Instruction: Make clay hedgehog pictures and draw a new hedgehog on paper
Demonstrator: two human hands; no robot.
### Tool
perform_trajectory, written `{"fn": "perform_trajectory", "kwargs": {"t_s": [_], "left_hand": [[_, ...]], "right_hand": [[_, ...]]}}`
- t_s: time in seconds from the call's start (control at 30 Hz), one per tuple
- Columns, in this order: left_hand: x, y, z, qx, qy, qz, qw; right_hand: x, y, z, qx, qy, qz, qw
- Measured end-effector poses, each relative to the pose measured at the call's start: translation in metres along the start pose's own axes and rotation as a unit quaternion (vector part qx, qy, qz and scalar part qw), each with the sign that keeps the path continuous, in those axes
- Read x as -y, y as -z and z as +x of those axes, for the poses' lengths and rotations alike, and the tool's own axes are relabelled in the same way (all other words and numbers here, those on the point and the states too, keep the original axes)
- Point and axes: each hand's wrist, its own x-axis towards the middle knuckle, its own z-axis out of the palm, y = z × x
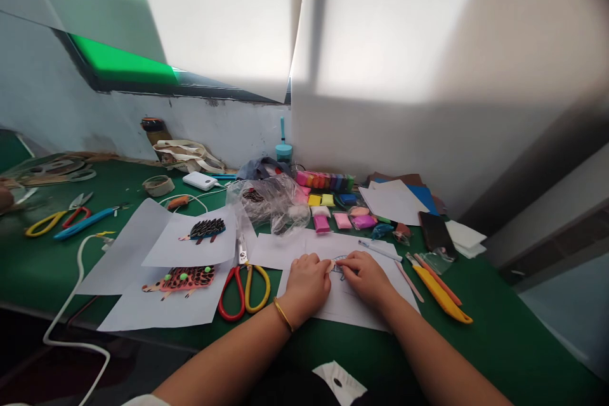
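Note:
On a white sheet (pixel 342 314) in front of me lies a dark line drawing (pixel 340 260), partly covered by my fingers. My left hand (pixel 307 284) rests on its left side, fingers curled around a small pale peach bit (pixel 332 266) that looks like modelling clay. From the right, my right hand (pixel 367 276) bends its fingers down on the drawing, fingertips close to the peach bit. Whether anything sits under those fingertips is hidden. Small packets of coloured clay, such as a magenta one (pixel 321 223) and a pink one (pixel 342 221), lie beyond my hands.
Scissors with red and yellow handles (pixel 257 288) lie left of my left hand. Hedgehog pictures (pixel 185 280) on paper are further left. A yellow cutter (pixel 442 295), a white pen (pixel 380 250) and a dark phone-like slab (pixel 436 235) sit to the right. A white cable (pixel 78 276) hangs over the table edge.

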Motion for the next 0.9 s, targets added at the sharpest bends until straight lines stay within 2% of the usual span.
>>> {"fn": "perform_trajectory", "kwargs": {"t_s": [0.4, 0.9], "left_hand": [[-0.0036, 0.0011, -0.0006, 0.015, 0.000, 0.017, 1.000], [-0.0018, -0.0024, -0.0015, -0.013, -0.017, 0.019, 1.000]], "right_hand": [[0.0053, -0.0006, -0.0019, -0.007, 0.017, -0.032, 0.999], [0.0087, -0.0018, -0.0020, 0.004, 0.009, -0.060, 0.998]]}}
